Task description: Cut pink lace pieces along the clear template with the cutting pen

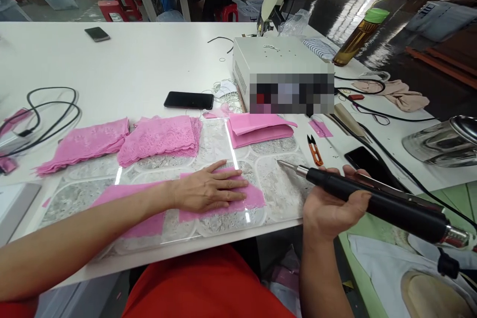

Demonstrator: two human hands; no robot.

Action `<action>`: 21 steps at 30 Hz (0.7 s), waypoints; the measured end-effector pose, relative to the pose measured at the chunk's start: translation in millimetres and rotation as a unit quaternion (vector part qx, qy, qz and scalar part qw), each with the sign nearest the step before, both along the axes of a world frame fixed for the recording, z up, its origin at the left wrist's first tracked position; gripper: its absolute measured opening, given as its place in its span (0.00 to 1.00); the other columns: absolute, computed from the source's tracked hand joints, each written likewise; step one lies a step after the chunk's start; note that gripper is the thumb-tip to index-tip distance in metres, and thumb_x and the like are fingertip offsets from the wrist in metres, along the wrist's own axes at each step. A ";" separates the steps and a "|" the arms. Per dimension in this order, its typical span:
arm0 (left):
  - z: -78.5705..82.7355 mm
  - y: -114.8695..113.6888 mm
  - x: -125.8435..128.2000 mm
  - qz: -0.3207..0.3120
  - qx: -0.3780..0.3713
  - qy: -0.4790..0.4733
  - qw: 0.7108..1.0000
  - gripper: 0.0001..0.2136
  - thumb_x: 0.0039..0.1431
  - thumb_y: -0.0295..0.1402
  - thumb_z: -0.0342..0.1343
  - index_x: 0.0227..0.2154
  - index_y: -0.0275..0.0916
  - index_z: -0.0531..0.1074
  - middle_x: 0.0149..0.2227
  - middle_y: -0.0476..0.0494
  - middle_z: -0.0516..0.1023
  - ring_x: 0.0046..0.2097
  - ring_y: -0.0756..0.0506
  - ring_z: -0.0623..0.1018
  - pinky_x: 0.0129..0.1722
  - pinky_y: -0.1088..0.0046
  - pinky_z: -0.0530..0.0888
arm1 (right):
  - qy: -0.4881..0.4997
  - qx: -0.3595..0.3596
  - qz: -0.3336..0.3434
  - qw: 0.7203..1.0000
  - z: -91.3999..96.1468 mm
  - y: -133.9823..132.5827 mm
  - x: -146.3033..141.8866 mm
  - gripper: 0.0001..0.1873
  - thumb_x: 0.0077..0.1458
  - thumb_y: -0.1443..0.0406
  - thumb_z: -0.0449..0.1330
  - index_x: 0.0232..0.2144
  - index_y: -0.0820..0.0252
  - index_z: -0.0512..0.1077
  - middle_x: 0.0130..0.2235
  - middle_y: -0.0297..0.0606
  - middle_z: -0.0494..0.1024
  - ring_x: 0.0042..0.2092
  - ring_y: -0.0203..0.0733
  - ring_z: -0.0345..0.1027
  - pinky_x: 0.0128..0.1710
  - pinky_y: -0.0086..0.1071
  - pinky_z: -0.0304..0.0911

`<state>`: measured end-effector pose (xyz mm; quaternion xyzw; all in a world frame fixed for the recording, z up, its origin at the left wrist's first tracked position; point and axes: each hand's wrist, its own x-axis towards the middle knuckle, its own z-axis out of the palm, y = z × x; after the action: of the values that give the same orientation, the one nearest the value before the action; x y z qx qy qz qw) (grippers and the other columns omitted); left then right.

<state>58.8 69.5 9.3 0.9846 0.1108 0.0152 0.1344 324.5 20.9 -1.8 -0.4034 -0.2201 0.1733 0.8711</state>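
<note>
My left hand (208, 189) lies flat with fingers stretched out on a pink lace piece (249, 198) spread over a patterned glass work plate (276, 184) at the table's near edge. Another pink piece (149, 226) lies under my left forearm. My right hand (331, 208) is wrapped round a black pen-shaped cutting tool (372, 201). Its metal tip (285, 164) points left and hovers just right of the lace, apart from it.
Two stacks of pink lace (160, 139) (84, 144) and folded pink fabric (257, 129) lie behind the plate. Orange snips (315, 151), two black phones (189, 100) (363, 161), a white control box (278, 62), cables (48, 114), a green-capped bottle (357, 37) and a metal iron (443, 141) surround it.
</note>
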 end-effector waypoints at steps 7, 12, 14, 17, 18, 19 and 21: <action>-0.2 0.3 0.8 -0.005 -0.009 -0.013 1.000 0.20 0.72 0.39 0.41 0.63 0.46 0.60 0.66 0.47 0.59 0.69 0.42 0.53 0.68 0.53 0.37 | 0.011 0.002 0.006 1.000 17.2 -12.1 14.1 0.16 0.43 0.52 0.54 0.27 0.59 0.69 0.27 0.30 0.67 0.22 0.30 0.58 0.19 0.27 0.56; 1.0 -0.5 1.7 -0.003 -0.018 -0.025 1.000 0.19 0.71 0.38 0.43 0.62 0.47 0.62 0.65 0.47 0.60 0.68 0.41 0.55 0.68 0.52 0.39 | -0.026 -0.020 0.120 0.992 22.0 -29.3 12.5 0.14 0.40 0.56 0.53 0.26 0.59 0.69 0.24 0.30 0.67 0.19 0.32 0.58 0.16 0.28 0.55; 2.5 -0.6 2.2 -0.001 -0.022 -0.015 1.000 0.18 0.71 0.38 0.43 0.61 0.48 0.62 0.66 0.47 0.60 0.69 0.41 0.54 0.68 0.51 0.39 | -0.026 -0.028 0.140 0.989 23.5 -32.0 9.2 0.12 0.40 0.57 0.54 0.26 0.59 0.69 0.24 0.31 0.68 0.19 0.32 0.59 0.16 0.28 0.55; 4.2 -0.7 2.9 0.003 -0.032 -0.003 0.999 0.18 0.71 0.37 0.44 0.61 0.50 0.62 0.66 0.48 0.59 0.69 0.41 0.54 0.68 0.51 0.39 | -0.029 -0.027 0.158 0.987 24.7 -32.6 4.2 0.11 0.40 0.58 0.54 0.26 0.59 0.69 0.24 0.31 0.68 0.19 0.32 0.60 0.16 0.29 0.55; 4.4 -0.7 3.0 0.005 -0.035 -0.001 0.999 0.19 0.70 0.37 0.45 0.61 0.50 0.62 0.66 0.48 0.59 0.69 0.42 0.54 0.68 0.51 0.39 | -0.032 -0.025 0.164 0.986 24.9 -32.3 3.0 0.11 0.40 0.59 0.54 0.26 0.59 0.69 0.24 0.31 0.69 0.19 0.32 0.60 0.16 0.29 0.56; 4.4 -0.7 3.0 0.007 -0.037 0.001 0.999 0.19 0.70 0.37 0.45 0.62 0.51 0.62 0.66 0.49 0.59 0.69 0.42 0.54 0.68 0.51 0.40 | -0.034 -0.023 0.170 0.985 24.8 -32.0 2.0 0.11 0.41 0.59 0.54 0.26 0.59 0.70 0.24 0.31 0.69 0.20 0.32 0.60 0.16 0.29 0.56; 4.0 -0.8 3.0 0.009 -0.037 0.001 0.999 0.19 0.70 0.37 0.45 0.62 0.51 0.61 0.66 0.50 0.59 0.69 0.42 0.54 0.68 0.52 0.40 | -0.036 -0.018 0.181 0.983 24.4 -31.6 0.6 0.10 0.41 0.60 0.55 0.26 0.59 0.70 0.24 0.32 0.69 0.20 0.32 0.60 0.17 0.29 0.57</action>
<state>61.8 68.7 13.2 0.9780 0.1199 0.0110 0.1702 325.2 -10.6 22.7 -0.3784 -0.3172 0.3175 0.8096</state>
